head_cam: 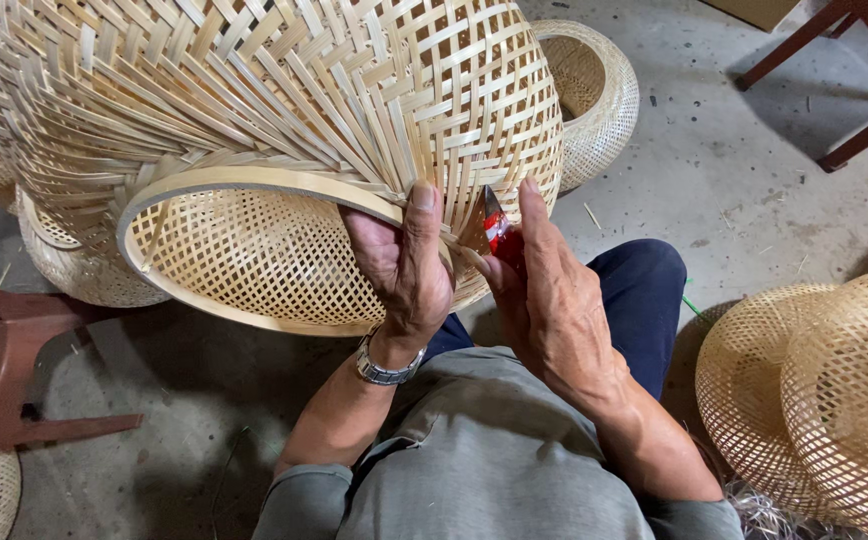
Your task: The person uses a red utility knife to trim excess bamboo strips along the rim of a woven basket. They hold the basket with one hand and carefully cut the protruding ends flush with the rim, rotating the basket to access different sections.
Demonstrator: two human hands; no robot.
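Note:
A large woven bamboo basket (254, 110) lies tilted on my lap, its round rim hoop (254, 180) facing me. My left hand (404, 265) grips the rim at its right side, thumb pressed on the hoop. A metal watch sits on that wrist. My right hand (544, 290) is closed on a small red-handled knife (494, 228), whose blade touches the loose bamboo strips beside the rim, just right of my left thumb.
Another woven basket (594, 85) stands behind, and more baskets lie at the right (814, 390) and far left (74, 265). A reddish-brown stool (4, 360) is at the left. Chair legs (834, 60) stand on the grey concrete floor at top right.

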